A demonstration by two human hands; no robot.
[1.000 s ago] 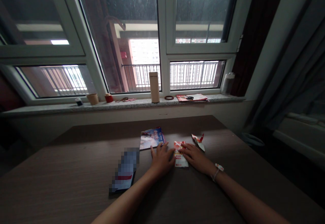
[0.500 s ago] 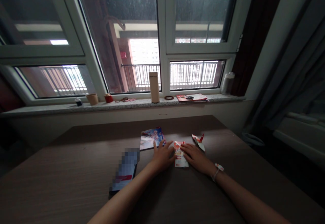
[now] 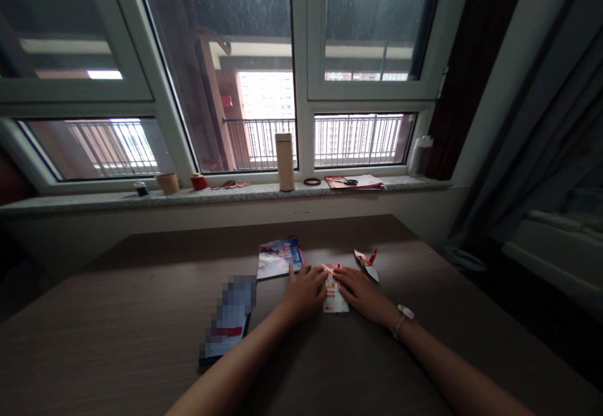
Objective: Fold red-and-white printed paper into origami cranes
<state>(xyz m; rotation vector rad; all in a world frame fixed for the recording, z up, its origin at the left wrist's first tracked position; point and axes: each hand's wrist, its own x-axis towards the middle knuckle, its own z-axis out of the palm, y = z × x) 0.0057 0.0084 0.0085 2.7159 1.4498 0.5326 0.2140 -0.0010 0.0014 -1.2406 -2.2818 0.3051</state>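
Observation:
A small printed paper (image 3: 335, 303), red, white and yellow, lies on the brown table between my hands. My left hand (image 3: 305, 290) rests at its left edge, fingers stretched out and the tips on the paper. From the right, my right hand (image 3: 362, 290) lays its outstretched fingers over the upper part. Both palms face down, and the fingers hide some of the sheet. Just beyond my right hand sits a folded paper shape (image 3: 367, 264) in red and white with a pointed tip. A colourful printed booklet or leaflet (image 3: 277, 257) lies beyond my left hand.
A phone-like device (image 3: 228, 322) with a blurred screen lies left of my left forearm. On the windowsill (image 3: 259, 195) stand a beige flask (image 3: 284, 161), a paper cup (image 3: 168, 183), a red spool-like item (image 3: 198, 181), scissors (image 3: 350, 182) on papers, and a clear bottle (image 3: 420, 156).
My left hand's fingers have drawn closer together and now reach over the paper's upper left. My right hand has hardly moved. The view has shifted slightly.

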